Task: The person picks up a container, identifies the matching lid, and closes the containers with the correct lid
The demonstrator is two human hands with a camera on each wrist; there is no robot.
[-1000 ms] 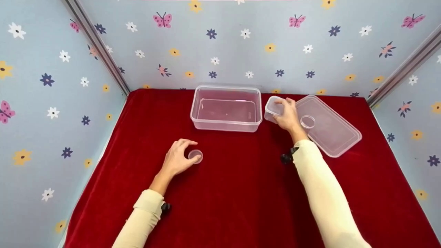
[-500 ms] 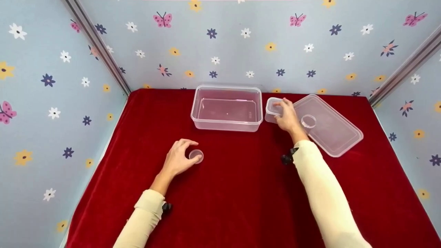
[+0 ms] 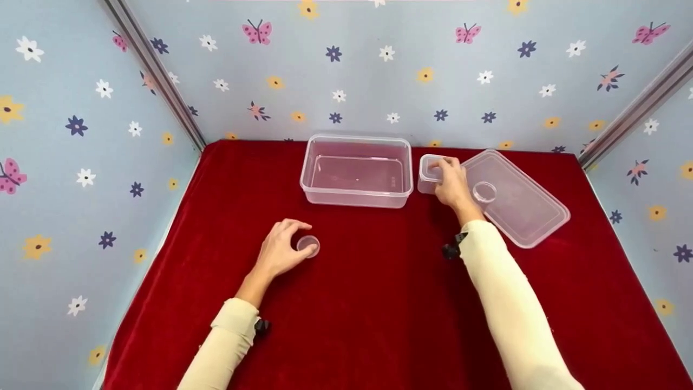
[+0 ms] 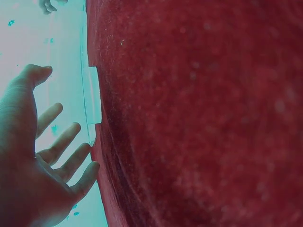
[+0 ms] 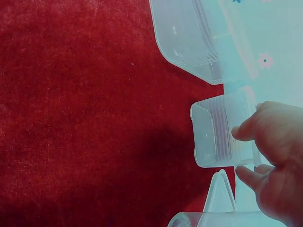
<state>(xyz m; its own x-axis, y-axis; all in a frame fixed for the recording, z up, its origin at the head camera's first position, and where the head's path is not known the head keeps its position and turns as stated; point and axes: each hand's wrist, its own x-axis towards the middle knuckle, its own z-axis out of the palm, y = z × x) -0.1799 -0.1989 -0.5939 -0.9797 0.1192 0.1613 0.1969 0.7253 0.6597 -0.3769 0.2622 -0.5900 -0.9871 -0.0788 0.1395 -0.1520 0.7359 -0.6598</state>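
My right hand [image 3: 453, 184] is at a small clear container [image 3: 427, 185] with a pale lid [image 3: 429, 167], its fingers bent over the lid. In the right wrist view, the thumb touches this container's upper wall; some fingertips are hidden. A clear round jar [image 3: 484, 192] stands just right of that wrist. My left hand [image 3: 279, 249] is held with thumb and fingers apart beside a small clear round cup [image 3: 308, 246]; its thumb overlaps the rim in the head view. The left wrist view shows nothing between those fingers, and the cup is not visible there.
A large clear rectangular box [image 3: 357, 197], lidless, stands at the back centre. Its likely lid, a large flat translucent sheet [image 3: 522, 200], lies at the back right, partly behind the jar. Red cloth [image 3: 357, 303] covers the table, with patterned walls [image 3: 368, 70] around it.
The right hand's fingers have shifted slightly on the lid, and the small container has moved a little. My left hand and the round cup stay where they were.
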